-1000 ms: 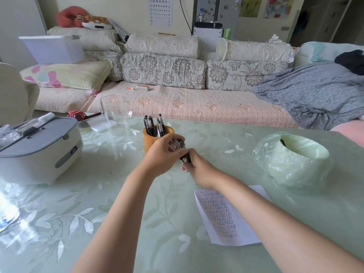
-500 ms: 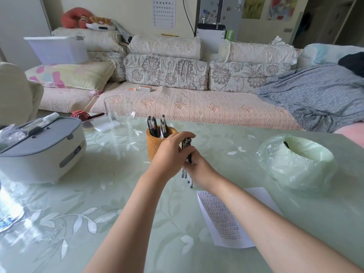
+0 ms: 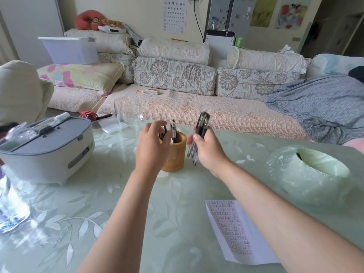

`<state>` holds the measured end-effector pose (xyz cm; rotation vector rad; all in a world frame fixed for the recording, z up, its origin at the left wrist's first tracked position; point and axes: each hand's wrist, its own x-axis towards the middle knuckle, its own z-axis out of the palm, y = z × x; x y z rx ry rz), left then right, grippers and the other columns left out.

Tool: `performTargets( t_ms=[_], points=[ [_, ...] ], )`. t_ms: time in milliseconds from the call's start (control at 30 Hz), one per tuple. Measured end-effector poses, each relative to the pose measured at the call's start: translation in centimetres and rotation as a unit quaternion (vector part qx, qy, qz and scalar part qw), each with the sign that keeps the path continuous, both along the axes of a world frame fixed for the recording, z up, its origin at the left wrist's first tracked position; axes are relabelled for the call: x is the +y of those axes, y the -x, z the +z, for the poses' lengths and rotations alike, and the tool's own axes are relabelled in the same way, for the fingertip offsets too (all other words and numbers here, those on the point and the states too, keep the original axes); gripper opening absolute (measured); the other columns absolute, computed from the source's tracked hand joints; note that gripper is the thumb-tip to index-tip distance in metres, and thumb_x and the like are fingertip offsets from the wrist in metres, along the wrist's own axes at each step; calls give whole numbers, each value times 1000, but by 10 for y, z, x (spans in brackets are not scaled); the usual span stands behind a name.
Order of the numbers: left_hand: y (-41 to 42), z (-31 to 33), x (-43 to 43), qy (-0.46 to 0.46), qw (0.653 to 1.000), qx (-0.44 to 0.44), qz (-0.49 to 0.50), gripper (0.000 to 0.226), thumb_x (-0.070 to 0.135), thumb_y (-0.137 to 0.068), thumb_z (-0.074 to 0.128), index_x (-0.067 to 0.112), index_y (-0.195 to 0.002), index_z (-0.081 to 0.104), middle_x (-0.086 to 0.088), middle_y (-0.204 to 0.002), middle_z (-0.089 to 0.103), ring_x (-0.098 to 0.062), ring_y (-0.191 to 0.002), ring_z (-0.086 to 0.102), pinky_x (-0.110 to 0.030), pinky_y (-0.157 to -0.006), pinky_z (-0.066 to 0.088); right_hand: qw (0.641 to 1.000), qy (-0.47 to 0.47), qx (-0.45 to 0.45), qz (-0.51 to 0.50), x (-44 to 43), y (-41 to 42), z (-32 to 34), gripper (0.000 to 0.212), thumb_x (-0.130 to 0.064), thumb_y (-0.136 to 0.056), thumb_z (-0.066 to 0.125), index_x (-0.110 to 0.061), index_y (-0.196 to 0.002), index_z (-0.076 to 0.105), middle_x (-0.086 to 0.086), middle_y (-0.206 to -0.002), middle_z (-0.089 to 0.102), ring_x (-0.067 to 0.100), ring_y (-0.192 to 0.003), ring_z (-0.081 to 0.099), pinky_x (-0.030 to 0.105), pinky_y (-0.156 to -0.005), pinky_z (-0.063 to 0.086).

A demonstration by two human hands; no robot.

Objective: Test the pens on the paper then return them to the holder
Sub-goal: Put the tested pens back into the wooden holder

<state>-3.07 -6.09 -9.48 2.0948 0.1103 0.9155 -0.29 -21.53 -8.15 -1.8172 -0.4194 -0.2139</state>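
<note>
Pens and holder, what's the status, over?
Right hand grips pen bundle beside holder. Left hand at pens standing in holder, grip unclear. Nothing else over holder mouth.

Glass behind-left of holder

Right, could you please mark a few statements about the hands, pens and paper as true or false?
1. The right hand holds a bundle of pens. True.
2. The holder is empty. False: other pens stand in it.
3. The paper lies under the holder. False: it lies apart, nearer the person, by the right forearm.
4. The left hand is at the holder's mouth. True.
</note>
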Motion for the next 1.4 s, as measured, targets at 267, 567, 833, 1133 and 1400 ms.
performTargets(
  t_ms=[267, 567, 833, 1133, 1400],
  points=[
    [-6, -17, -2, 86, 989, 109, -54, 77, 44, -74, 68, 17, -140, 38, 2, -122, 41, -17, -126, 37, -24, -97, 26, 997, -67, -19, -39, 41, -43, 38, 11, -8, -103, 35, -16, -108, 42, 5, -90, 60, 15, -79, 59, 32, -78, 47],
    [-11, -26, 8, 74, 989, 125, -39, 57, 36, -85, 69, 11, -131, 46, -6, -132, 45, -24, -127, 42, -28, -100, 31, 991, 80, 41, -96, 59, -59, 3, 17, -23, -102, 43, -12, -114, 49, 4, -104, 61, 20, -88, 58, 27, -73, 46],
    [-12, -24, 5, 72, 988, 129, -35, 51, 40, -84, 68, 17, -126, 51, -4, -128, 47, -23, -121, 45, -29, -96, 34, 925, 359, 66, -104, 50, -53, -5, 36, -34, -103, 37, -5, -122, 48, 17, -139, 39, 35, -133, 30, 44, -108, 30],
    [-11, -24, 6, 65, 987, 139, -39, 55, 41, -88, 64, 15, -132, 47, -3, -134, 45, -22, -125, 43, -30, -99, 33, 970, 224, 88, -21, 43, -43, -5, 45, -55, -73, 48, -25, -107, 48, 4, -120, 51, 25, -115, 46, 44, -94, 39],
    [-17, -30, 8, 70, 989, 125, -41, 32, 43, -82, 68, 24, -106, 56, 3, -111, 51, -21, -107, 51, -37, -94, 44, 953, 292, 32, -68, 52, -59, 0, 49, -38, -104, 33, -11, -145, 35, 12, -150, 41, 30, -137, 40, 41, -112, 32]
  ],
)
